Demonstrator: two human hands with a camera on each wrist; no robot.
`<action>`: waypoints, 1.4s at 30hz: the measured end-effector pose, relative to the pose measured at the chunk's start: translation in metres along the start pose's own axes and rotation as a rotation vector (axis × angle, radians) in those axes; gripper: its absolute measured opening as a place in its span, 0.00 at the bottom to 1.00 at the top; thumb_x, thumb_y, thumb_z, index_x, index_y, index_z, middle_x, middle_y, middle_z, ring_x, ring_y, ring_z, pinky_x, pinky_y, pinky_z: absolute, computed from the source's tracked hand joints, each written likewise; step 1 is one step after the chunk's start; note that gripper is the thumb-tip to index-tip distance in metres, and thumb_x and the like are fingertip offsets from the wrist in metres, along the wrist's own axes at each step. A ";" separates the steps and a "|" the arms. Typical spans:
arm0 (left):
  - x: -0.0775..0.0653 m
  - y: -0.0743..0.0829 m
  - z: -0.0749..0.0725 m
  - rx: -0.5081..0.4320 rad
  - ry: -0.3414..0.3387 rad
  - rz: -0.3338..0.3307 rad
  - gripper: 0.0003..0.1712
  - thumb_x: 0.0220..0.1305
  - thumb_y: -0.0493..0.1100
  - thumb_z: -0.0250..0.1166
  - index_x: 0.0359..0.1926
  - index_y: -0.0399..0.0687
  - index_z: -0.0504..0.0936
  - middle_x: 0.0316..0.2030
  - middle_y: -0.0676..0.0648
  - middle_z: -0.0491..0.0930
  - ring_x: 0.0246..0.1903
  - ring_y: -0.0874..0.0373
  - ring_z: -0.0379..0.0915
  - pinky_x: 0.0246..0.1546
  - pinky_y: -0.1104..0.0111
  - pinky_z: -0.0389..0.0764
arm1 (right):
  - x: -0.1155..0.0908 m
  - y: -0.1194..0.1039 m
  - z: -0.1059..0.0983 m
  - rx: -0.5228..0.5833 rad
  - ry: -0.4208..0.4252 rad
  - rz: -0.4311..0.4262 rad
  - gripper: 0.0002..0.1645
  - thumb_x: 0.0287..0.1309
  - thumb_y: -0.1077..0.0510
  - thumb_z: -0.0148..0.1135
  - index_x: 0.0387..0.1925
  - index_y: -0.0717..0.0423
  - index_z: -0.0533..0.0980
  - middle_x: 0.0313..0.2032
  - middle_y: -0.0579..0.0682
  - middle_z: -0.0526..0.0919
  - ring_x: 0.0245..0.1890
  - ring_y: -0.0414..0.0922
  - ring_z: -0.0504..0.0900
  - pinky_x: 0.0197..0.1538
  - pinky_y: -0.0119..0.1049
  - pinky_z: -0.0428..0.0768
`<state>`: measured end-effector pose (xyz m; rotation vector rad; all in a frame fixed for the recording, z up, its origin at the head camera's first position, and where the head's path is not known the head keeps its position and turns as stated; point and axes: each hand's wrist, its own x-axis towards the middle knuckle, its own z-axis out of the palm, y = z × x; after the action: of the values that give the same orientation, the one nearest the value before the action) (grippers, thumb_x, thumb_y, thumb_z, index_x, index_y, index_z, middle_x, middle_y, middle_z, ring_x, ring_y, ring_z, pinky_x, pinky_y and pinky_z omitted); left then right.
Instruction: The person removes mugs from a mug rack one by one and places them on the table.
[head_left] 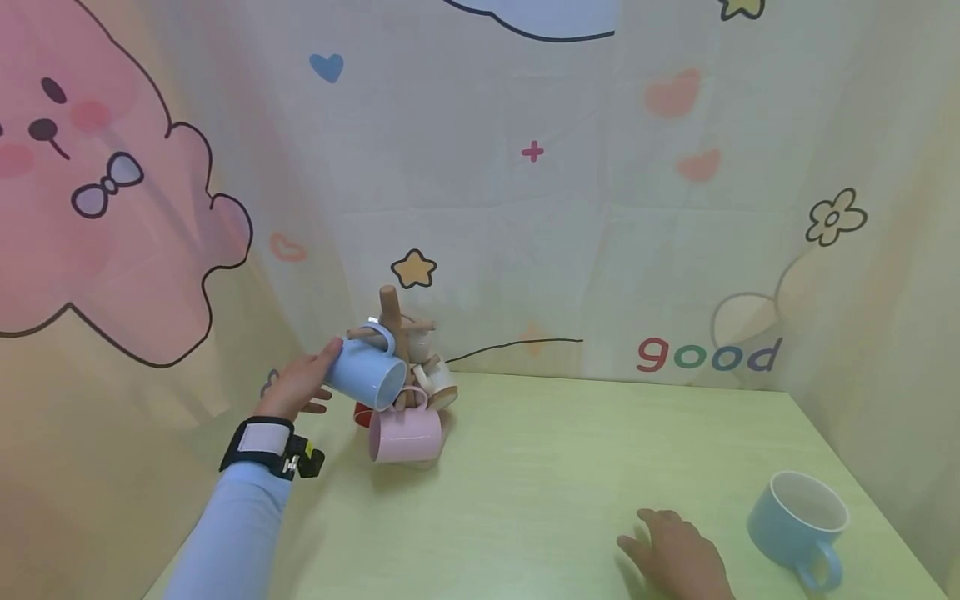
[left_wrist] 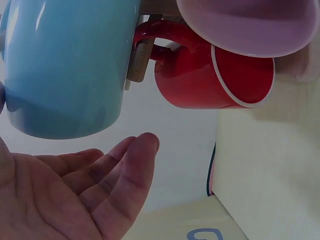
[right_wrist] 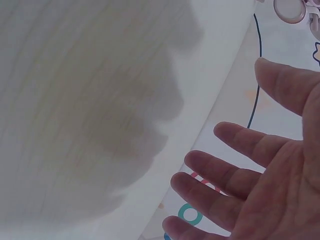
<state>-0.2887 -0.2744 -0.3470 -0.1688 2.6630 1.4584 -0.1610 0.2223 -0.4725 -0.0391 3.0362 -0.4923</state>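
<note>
A light blue mug [head_left: 360, 372] hangs tilted by its handle on a peg of the wooden mug tree [head_left: 390, 307]. My left hand [head_left: 298, 385] is at the mug's base, thumb against its side. In the left wrist view the fingers [left_wrist: 135, 175] extend loosely below the mug, apart from it. A pink mug [head_left: 408, 436], a red mug [left_wrist: 187, 80] and a whitish mug [head_left: 442, 383] hang on the same tree. My right hand [head_left: 675, 554] hovers over the table with fingers spread and nothing held. To its right stands another blue mug [head_left: 787, 525], upright.
The pale yellow-green table [head_left: 555, 467] extends to a printed fabric backdrop [head_left: 480, 183] behind and at both sides. The mug tree stands at the table's left, near the back. Another whitish mug [head_left: 420, 343] hangs higher, behind the trunk.
</note>
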 end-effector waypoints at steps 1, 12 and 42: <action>0.001 0.000 0.001 -0.004 -0.013 -0.005 0.64 0.62 0.82 0.37 0.74 0.29 0.50 0.67 0.25 0.59 0.57 0.28 0.69 0.49 0.48 0.80 | 0.000 0.000 0.000 0.001 -0.002 0.002 0.36 0.60 0.39 0.63 0.53 0.68 0.76 0.49 0.68 0.79 0.50 0.68 0.77 0.46 0.64 0.76; 0.004 0.002 0.009 -0.063 -0.060 -0.018 0.64 0.60 0.83 0.38 0.72 0.30 0.53 0.60 0.27 0.67 0.46 0.39 0.77 0.44 0.55 0.83 | 0.001 0.001 0.003 0.009 0.000 0.014 0.36 0.60 0.39 0.64 0.53 0.67 0.76 0.49 0.68 0.79 0.50 0.68 0.77 0.46 0.63 0.76; 0.002 0.010 0.010 -0.219 0.033 -0.096 0.59 0.64 0.78 0.43 0.74 0.32 0.51 0.64 0.26 0.64 0.53 0.35 0.76 0.50 0.54 0.81 | 0.000 -0.001 0.005 0.021 -0.002 0.015 0.36 0.60 0.40 0.63 0.53 0.68 0.76 0.49 0.68 0.79 0.51 0.68 0.76 0.47 0.64 0.76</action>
<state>-0.2918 -0.2612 -0.3441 -0.3348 2.4757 1.7259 -0.1602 0.2199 -0.4773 -0.0164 3.0269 -0.5230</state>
